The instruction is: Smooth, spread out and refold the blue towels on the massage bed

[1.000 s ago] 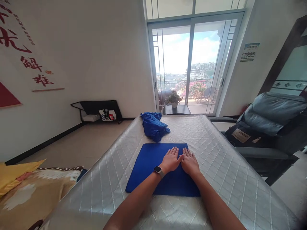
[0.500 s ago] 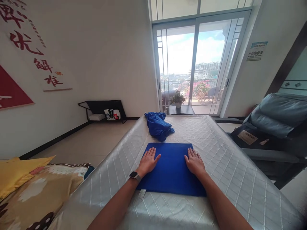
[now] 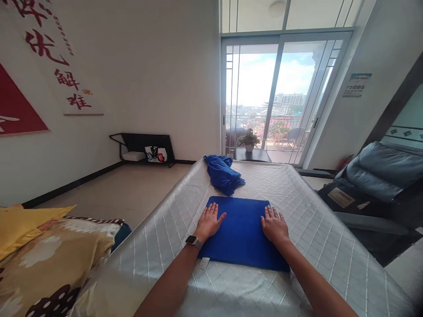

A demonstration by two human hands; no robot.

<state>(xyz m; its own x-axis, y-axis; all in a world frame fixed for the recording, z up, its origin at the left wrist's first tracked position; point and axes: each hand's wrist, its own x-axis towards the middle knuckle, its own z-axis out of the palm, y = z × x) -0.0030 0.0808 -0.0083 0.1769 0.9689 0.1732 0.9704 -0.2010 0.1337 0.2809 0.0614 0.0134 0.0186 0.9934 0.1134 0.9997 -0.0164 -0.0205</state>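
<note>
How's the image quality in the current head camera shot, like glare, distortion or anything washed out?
Head view: bright daylight behind the glass sliding door washes out the sky and hazes the buildings; the white wall looks dim by comparison; silver quilted cover shows soft sheen; wide-angle stretching slants the dark padded armchair; the flat blue cloth reads clearly.

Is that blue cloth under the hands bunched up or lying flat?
Flat: the blue cloth has straight edges and a smooth top, with left hand and right hand on it.
</note>
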